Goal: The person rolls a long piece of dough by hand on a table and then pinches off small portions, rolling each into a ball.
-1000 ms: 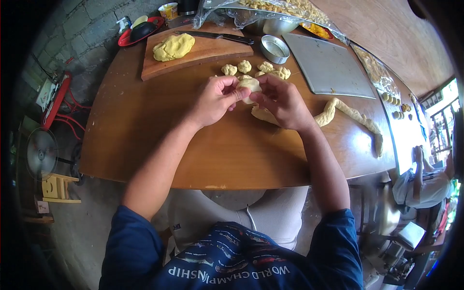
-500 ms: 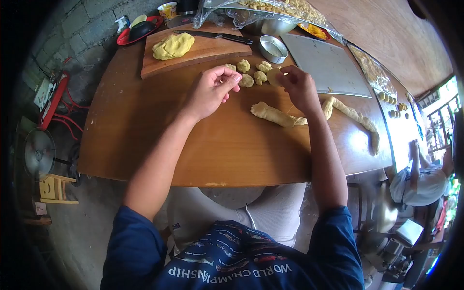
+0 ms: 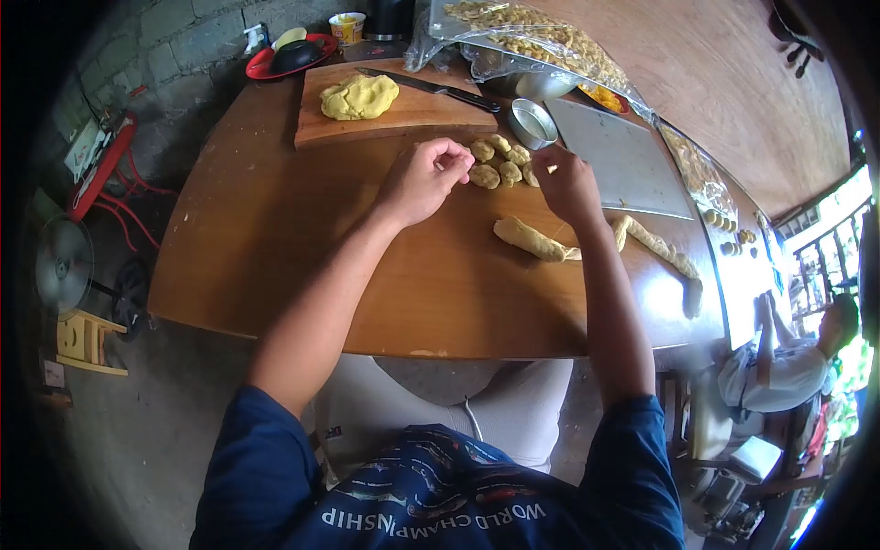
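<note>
My left hand [image 3: 426, 183] hovers over the table just left of a cluster of small dough lumps [image 3: 485, 176]. Its thumb and fingers are pinched together, and whatever they may hold is hidden. At the cluster's right side, my right hand [image 3: 568, 188] is closed, with a small pale bit of dough [image 3: 551, 170] showing at its fingertips. Below the lumps lies a thick rope of dough [image 3: 533, 241], partly covered by my right forearm. A second stretch of dough rope [image 3: 655, 246] bends away to the right of that arm.
Behind the lumps, a wooden board [image 3: 316, 128] bears a yellow dough mass [image 3: 359, 97] and a knife [image 3: 431, 87]. A round metal tin [image 3: 533, 123] stands beside a grey metal sheet [image 3: 623, 156]. Plastic-covered trays [image 3: 550, 41] fill the back. Another person [image 3: 779, 376] sits at the far right.
The view has shifted, so the table things sit lower and mostly farther right. The flat dough disc at my right fingertips no longer shows clearly. Another lump shows at the cluster's back.
</note>
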Demonstrator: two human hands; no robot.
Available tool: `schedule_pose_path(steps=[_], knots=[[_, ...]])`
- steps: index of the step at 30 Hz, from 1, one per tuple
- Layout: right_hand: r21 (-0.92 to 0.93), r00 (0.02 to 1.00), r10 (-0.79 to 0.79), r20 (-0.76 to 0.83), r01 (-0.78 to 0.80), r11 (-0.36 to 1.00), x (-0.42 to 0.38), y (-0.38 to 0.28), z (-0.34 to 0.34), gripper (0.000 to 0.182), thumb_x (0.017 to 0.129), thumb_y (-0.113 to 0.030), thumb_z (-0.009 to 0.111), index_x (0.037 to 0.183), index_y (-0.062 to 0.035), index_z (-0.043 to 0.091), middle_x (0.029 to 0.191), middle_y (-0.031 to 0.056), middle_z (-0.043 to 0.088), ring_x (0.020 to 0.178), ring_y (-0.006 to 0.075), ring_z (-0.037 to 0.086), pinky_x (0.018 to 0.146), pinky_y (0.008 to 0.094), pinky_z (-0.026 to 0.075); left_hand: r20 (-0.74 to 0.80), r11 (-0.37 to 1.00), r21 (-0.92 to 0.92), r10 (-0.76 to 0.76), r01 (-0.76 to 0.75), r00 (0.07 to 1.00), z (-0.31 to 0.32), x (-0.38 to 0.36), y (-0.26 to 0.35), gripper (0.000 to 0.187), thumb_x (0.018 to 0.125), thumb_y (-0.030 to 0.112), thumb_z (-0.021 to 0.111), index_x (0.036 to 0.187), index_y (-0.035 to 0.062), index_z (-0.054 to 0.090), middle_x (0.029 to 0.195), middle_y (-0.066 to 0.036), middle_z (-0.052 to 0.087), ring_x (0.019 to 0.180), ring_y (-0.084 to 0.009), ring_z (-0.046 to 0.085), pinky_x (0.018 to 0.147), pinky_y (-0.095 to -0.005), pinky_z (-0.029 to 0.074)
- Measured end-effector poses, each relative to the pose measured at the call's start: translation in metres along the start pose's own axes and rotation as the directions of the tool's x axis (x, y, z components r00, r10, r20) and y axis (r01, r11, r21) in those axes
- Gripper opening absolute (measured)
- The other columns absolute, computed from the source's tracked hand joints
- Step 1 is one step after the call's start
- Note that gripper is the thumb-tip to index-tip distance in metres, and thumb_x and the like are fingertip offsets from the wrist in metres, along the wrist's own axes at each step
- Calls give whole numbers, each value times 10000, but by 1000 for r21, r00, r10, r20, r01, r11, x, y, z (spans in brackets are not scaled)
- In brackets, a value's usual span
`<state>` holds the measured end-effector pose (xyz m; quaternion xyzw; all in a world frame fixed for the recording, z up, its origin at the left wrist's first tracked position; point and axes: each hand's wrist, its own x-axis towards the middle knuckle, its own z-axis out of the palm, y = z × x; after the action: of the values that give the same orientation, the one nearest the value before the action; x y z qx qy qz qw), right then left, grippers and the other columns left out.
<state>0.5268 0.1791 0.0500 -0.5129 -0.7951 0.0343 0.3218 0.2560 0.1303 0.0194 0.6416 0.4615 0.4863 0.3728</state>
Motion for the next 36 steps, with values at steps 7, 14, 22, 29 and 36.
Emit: schedule_pose_path(steps=[7, 14, 22, 29, 36], knots=[[72, 882, 34, 469, -76, 994, -41, -33, -45, 259, 998, -270, 763, 1110, -36, 763, 1008, 161, 802, 940, 302, 783, 847, 422, 609, 37, 995, 100, -25, 21, 999, -1, -6, 12, 244, 1081, 263, 689, 1113, 32, 761, 959, -35, 777, 807, -87, 668, 730, -292, 555], [138, 799, -107, 592, 31, 990, -49, -31, -42, 432, 885, -172, 885, 1249, -17, 713, 1109, 119, 760, 1030, 224, 718, 937, 368, 574, 366, 982, 122, 89, -143, 926, 21, -27, 12, 605, 993, 223, 816, 1517, 70, 555, 1243, -126, 764, 972, -191, 715, 914, -388, 602], [489, 845, -175, 505, -113, 865, -41, -22, -24, 402, 854, -125, 912, 1146, -31, 652, 1028, 103, 753, 972, 218, 721, 892, 378, 588, 384, 975, 201, 9, -93, 923, 36, -31, 24, 611, 960, 362, 853, 1388, 1, 609, 1113, -171, 756, 915, -221, 711, 827, -397, 581], [474, 858, -230, 459, -17, 880, -52, -27, -25, 525, 904, -144, 864, 1313, -33, 554, 1153, 197, 754, 1112, 364, 744, 950, 446, 587, 288, 964, 262, -31, -48, 957, 37, -32, 34, 279, 982, 258, 819, 1034, -9, 759, 809, -143, 748, 700, -198, 692, 662, -379, 544], [349, 872, -257, 418, 107, 931, -55, -35, -34, 349, 1000, -235, 746, 1229, -1, 626, 924, 246, 748, 945, 462, 743, 829, 537, 577, 369, 990, -29, -114, 135, 922, 33, -26, 17, 274, 1055, 292, 752, 1123, 27, 759, 923, -37, 771, 735, -90, 634, 677, -290, 517]])
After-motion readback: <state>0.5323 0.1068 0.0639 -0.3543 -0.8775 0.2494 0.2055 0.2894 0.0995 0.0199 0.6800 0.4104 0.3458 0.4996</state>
